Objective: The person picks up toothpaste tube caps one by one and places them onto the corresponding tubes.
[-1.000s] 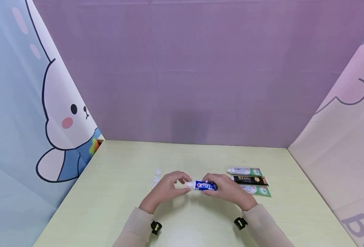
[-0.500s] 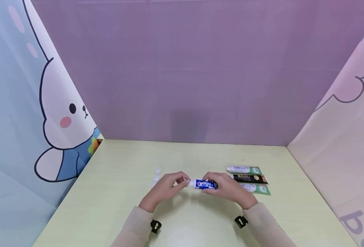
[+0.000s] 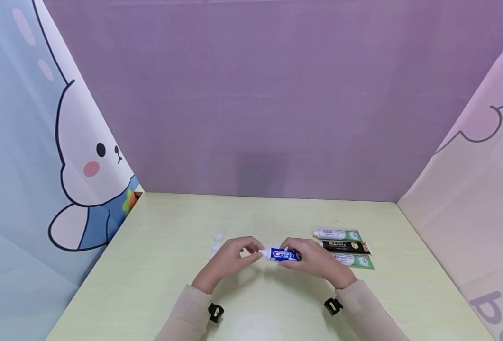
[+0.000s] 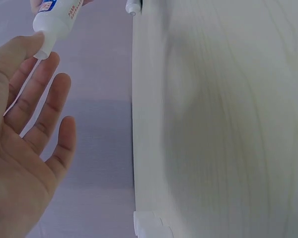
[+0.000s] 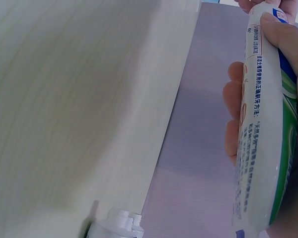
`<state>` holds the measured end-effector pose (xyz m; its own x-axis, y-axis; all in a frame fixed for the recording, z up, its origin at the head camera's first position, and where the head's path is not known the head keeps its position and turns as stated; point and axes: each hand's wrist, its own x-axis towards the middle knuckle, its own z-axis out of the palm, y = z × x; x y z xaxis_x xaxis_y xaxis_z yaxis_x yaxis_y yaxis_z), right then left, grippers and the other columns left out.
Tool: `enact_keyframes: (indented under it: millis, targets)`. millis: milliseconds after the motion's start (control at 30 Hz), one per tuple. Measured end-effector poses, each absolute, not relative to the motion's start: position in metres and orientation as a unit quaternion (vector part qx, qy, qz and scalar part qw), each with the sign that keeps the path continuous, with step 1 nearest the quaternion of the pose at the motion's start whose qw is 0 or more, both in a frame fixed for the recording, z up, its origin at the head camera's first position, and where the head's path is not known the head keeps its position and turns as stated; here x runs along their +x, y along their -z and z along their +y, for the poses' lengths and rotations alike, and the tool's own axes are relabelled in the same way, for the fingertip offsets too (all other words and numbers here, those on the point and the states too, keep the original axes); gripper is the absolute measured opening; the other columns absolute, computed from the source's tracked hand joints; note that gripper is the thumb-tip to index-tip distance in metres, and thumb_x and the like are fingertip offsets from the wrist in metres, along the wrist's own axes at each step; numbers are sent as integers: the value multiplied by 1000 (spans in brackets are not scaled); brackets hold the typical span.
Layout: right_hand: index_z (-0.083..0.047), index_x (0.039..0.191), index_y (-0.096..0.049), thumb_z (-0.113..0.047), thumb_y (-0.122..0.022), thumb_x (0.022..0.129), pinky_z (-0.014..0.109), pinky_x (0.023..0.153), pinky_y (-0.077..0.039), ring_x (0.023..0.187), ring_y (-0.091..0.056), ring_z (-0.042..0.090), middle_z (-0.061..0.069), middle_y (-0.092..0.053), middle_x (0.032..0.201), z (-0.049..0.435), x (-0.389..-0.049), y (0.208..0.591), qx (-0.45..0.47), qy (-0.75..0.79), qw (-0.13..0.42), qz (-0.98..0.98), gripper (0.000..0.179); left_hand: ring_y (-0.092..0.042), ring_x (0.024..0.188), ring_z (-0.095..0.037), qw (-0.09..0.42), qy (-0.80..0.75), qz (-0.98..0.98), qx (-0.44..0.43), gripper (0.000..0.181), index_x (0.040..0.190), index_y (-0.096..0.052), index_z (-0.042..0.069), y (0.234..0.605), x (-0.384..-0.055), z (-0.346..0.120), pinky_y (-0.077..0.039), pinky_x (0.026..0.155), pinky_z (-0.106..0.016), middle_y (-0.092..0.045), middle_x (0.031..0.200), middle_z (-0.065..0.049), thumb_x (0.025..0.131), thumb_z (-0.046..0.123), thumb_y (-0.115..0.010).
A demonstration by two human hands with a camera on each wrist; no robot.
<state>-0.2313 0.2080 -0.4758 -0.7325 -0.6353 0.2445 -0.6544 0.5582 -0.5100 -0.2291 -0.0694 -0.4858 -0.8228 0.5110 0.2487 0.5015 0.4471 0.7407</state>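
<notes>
A blue and white Crest toothpaste tube (image 3: pixel 283 255) is held above the table, lying nearly level with its white tip pointing left. My right hand (image 3: pixel 315 259) grips its body; in the right wrist view the thumb lies along the printed white and green side of the tube (image 5: pixel 263 119). At the other end, my left hand (image 3: pixel 233 255) pinches the narrow white cap (image 4: pixel 46 45) between thumb and index finger. The other left fingers (image 4: pixel 54 104) are spread loosely, away from the tube.
Right of the hands lie a green and white toothpaste tube (image 3: pixel 336 235), a black tube (image 3: pixel 345 247) and another green and white tube (image 3: pixel 358 261), side by side. Several small white caps (image 3: pixel 219 237) sit behind the left hand on the pale table (image 3: pixel 170 218). A purple curtain (image 3: pixel 251 104) hangs behind.
My left thumb and fingers have come together from a wider spread onto the tube's white end. The tube has tilted slightly; my right hand stays nearly in place.
</notes>
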Motion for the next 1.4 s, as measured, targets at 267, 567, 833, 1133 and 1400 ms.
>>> enact_keyframes:
  millis: [267,567,833,1133,1400]
  targets:
    - [-26,110,-65,-43,-75,90,23,64,-53,73,-59,3,-11,-67,95,206,-231,475,366,-297,19,-882,28,-64,95,-20,-27,-429,844,322,13,104,-71,25,486,-230,-70,-53,83,-50,-67,102,17,92,23,-76]
    - [-26,111,-65,-40,-76,90,24,64,-53,74,-59,3,-12,-67,96,206,-231,473,363,-298,16,-883,28,-64,95,-17,-30,-428,841,329,23,111,-69,21,486,-230,-71,-53,83,-44,-67,108,12,90,22,-78]
    - [-25,110,-65,-42,-74,90,23,65,-53,74,-59,3,-11,-67,96,206,-231,473,367,-299,16,-881,28,-62,90,-7,13,-438,846,304,20,112,-69,28,487,-230,-70,-52,77,-34,-71,99,4,103,41,-56]
    - [-25,111,-65,-38,-77,89,23,64,-53,74,-60,3,-11,-68,96,206,-231,474,365,-303,14,-880,28,-63,87,-6,24,-438,849,295,17,110,-69,31,486,-229,-69,-51,80,-33,-73,97,2,103,41,-56]
    - [-25,111,-65,-43,-75,90,23,63,-53,72,-59,2,-11,-67,95,210,-232,476,363,-296,9,-883,30,-63,93,-6,17,-436,847,303,10,108,-70,30,482,-228,-67,-52,82,-44,-67,103,19,98,31,-68]
